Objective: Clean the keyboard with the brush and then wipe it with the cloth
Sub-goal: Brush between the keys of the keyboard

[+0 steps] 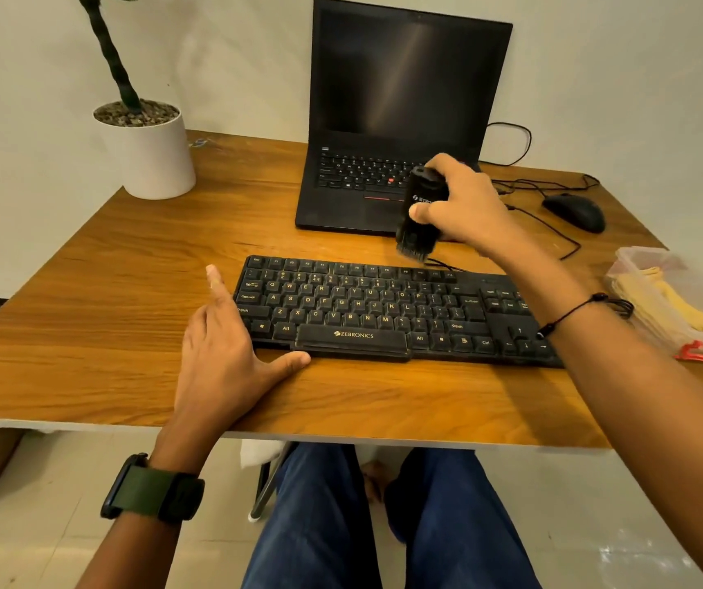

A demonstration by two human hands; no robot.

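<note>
Black brush (419,214) stands upright in right hand (464,206), bristles down.

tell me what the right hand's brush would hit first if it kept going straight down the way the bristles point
Likely the keyboard, near its top row of function keys: the right hand holds the brush bristles down just above that far edge. Depth is unclear, so it could land on the table just behind.

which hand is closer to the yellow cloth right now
Right. The right hand, gripping the brush, is nearer the cloth; the left hand rests at the keyboard's far end.
</note>
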